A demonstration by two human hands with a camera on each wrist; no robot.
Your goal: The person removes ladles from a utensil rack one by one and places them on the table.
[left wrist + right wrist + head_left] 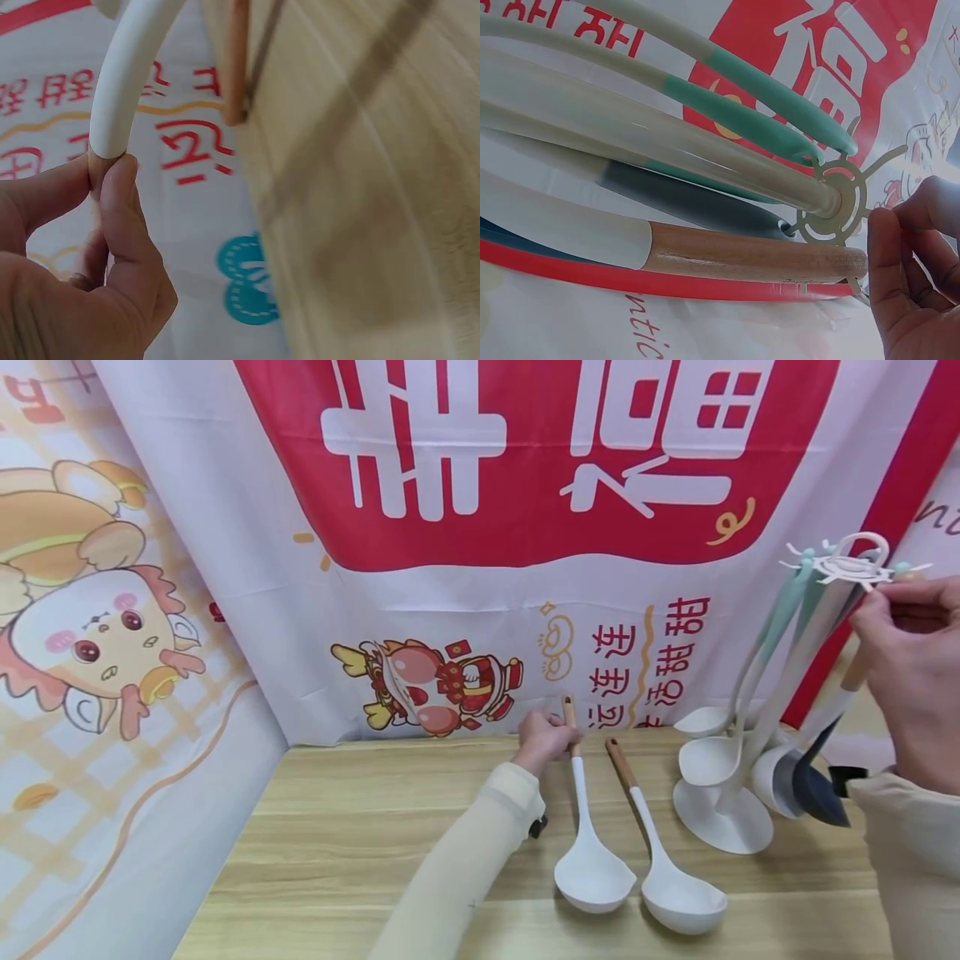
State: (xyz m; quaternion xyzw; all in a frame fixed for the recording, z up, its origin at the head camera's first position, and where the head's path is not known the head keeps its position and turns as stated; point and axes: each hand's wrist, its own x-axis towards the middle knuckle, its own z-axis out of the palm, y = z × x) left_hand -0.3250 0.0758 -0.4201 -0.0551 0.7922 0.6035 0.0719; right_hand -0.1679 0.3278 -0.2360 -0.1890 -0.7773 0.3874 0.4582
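My left hand [543, 739] pinches the wooden handle of a white ladle [595, 877] between thumb and fingers. In the left wrist view the ladle's white shaft [124, 90] rises from the pinch; whether its bowl touches the table cannot be told. A second white ladle [684, 897] with a wooden handle lies on the table just to its right. My right hand [911, 677] is at the top of the white utensil rack [723, 818], and its thumb and finger pinch one of the rack's hooks. Close below those fingertips hangs a wooden-handled utensil [754, 251].
Utensils with teal handles [780, 101] and a dark one [820, 785] hang round the rack at the right. The wooden table [322, 843] ends at a printed cloth [465, 585] behind, with another cloth [112, 693] on the left.
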